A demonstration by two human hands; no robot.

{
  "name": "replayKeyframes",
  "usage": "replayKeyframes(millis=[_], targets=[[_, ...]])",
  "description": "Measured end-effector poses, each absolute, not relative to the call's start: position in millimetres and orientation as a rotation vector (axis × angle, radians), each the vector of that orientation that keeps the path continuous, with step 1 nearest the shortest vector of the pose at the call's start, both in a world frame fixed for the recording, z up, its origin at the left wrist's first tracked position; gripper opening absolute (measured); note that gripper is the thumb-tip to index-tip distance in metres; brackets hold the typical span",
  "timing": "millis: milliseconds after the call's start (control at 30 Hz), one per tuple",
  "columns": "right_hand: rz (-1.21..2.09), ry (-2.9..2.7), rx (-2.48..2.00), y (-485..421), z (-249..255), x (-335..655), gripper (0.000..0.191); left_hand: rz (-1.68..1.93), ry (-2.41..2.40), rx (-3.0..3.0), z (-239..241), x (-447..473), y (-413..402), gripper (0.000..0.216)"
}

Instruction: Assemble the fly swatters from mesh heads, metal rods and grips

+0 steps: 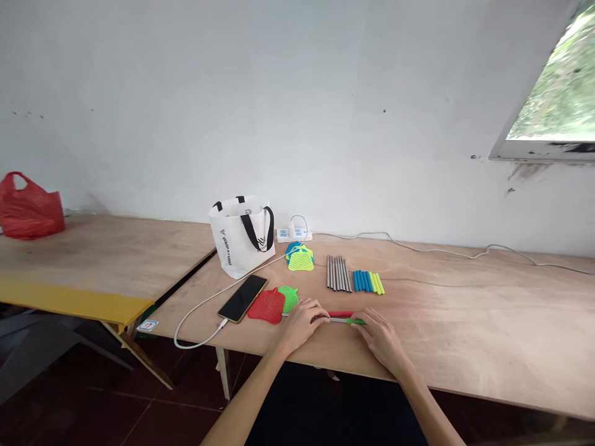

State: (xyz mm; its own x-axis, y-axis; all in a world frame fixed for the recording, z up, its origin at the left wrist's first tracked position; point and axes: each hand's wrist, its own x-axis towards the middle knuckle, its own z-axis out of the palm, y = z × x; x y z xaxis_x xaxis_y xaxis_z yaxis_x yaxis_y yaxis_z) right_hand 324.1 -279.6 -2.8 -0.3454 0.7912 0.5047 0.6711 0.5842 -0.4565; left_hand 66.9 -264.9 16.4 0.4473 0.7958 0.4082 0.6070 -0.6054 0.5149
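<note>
A red mesh fly swatter head and a green mesh fly swatter head lie overlapping to the left of my hands. Curled over a thin metal rod, my left hand rests low above the table. My right hand has its fingers closed on the green handle at the rod's right end. Just behind the rod lies a red handle, its ends partly covered by my hands. Where the rod meets the heads is mostly hidden by my left hand.
Behind lie blue and yellow mesh heads, several metal rods, and blue and yellow handles. A charging phone sits left, near a white bag and a power strip. The white cable loops past the table's front edge.
</note>
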Motion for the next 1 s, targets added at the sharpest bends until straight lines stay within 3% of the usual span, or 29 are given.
replayKeyframes(millis=[733,1000], targets=[[0.142,-2.095,-1.233,-285.0,-3.2,300.8,0.027,0.915,1.138,2.447,17.4,75.4,-268.1,0.02],[0.265,-2.099,-1.18,-282.9,-3.9,299.5,0.031,0.918,1.018,2.455,12.5,74.7,-264.9,0.017]])
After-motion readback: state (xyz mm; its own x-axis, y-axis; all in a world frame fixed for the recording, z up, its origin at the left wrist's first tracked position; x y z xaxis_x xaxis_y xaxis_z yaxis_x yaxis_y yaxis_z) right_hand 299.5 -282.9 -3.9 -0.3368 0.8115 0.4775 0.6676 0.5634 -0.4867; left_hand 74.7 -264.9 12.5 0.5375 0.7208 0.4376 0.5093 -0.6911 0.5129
